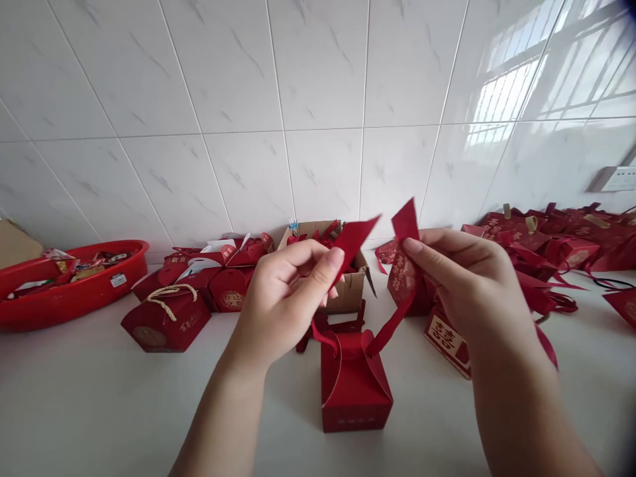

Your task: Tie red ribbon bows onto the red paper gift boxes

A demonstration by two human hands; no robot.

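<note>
A small red gift box [356, 387] stands closed on the white table in front of me, its curved flaps folded together at the top. A red ribbon [395, 328] passes through the top of the box, and its two ends rise apart. My left hand [293, 298] pinches one end between thumb and fingers, the tip pointing up to the right. The other end is pinched in my right hand [470, 285], its tip sticking up above the thumb. Both hands are above the box, a little apart from each other.
At the left are a red basin [142, 255] of wrapped items and a red box with a rope handle [166, 321]. More red boxes [231, 288] and a cardboard box [352, 295] stand behind. Several red boxes [571, 248] crowd the right, near a card [447, 341]. A tiled wall [322, 165] closes the back.
</note>
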